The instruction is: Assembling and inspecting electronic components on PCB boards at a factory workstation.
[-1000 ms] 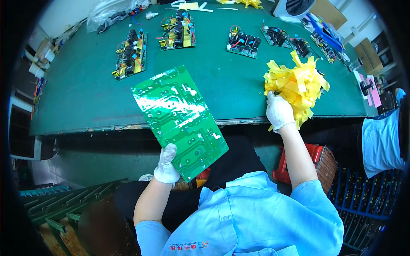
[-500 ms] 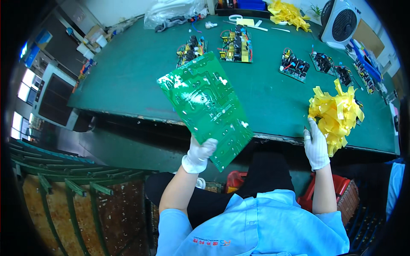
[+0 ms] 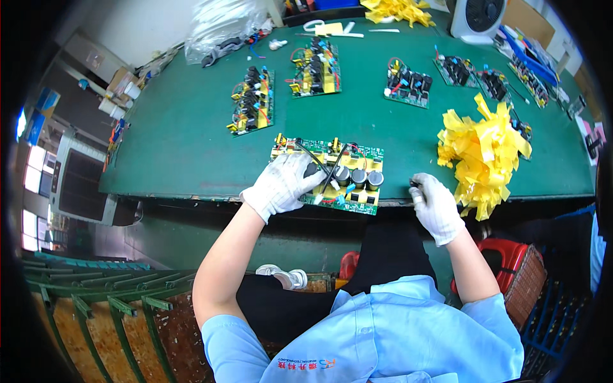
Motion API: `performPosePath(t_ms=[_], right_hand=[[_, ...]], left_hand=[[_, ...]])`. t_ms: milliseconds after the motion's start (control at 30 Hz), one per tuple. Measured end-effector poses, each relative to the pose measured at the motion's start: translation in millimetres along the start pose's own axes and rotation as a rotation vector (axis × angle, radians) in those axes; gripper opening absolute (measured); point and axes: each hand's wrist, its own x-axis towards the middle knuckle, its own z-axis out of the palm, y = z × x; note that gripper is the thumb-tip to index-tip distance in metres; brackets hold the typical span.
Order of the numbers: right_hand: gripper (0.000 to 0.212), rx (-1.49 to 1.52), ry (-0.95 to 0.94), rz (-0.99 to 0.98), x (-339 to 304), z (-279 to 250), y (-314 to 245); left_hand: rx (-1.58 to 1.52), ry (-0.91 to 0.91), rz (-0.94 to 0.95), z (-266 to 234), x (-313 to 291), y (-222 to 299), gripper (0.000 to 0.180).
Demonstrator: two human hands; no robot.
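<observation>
With left hand [image 3: 279,184], likely steadying gripped circuit board [image 3: 352,176], best kept level; with right hand [image 3: 437,207], pinching small dark item [image 3: 415,184].

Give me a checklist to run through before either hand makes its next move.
1. Circuit board component side up: ok, the round capacitors face upward.
2. Left hand on the board: ok, gloved and over its left part.
3. Board fully on the table: cannot tell; its near side overlaps the front edge in this view.
4. Black leads uncrossed: not ok, two cross above the board.
5. Item in the right hand identified: cannot tell; a small dark item shows at the fingertips.
6. Yellow strips clear of the board: ok, heaped apart on its right.
</observation>
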Motion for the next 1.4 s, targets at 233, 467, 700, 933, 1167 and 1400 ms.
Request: performPosePath(t_ms=[233,467,700,933,1167,1400], right_hand=[[0.018,0.094,-0.096,-0.027,1.5,11.5,3.4],[0.021,0.118,-0.189,-0.072,-16.6,26.1,-7.1],[0.021,0.071,-0.163,-0.179,-19.0,35.3,0.4],[0.019,0.012,-0.155,-0.207,-18.8,36.4,2.2],[0.019,-0.068,-0.089,-0.158,-21.9,45.6,-2.9],[0.021,-0.049,-0.174,-0.234,-21.8,37.7,6.2]], left_hand=[[-0.08,0.002,-0.062,-12.6,0.2,18.1,0.074],[-0.468,0.531,-0.124,-9.2,13.3,78.4,0.023],[-0.279,0.389,-0.266,30.0,58.3,136.2,0.066],[-0.319,0.381,-0.241,44.2,65.1,131.7,0.063],[-0.322,0.392,-0.26,49.0,66.2,132.8,0.054],[-0.34,0.411,-0.245,51.5,65.7,131.4,0.054]])
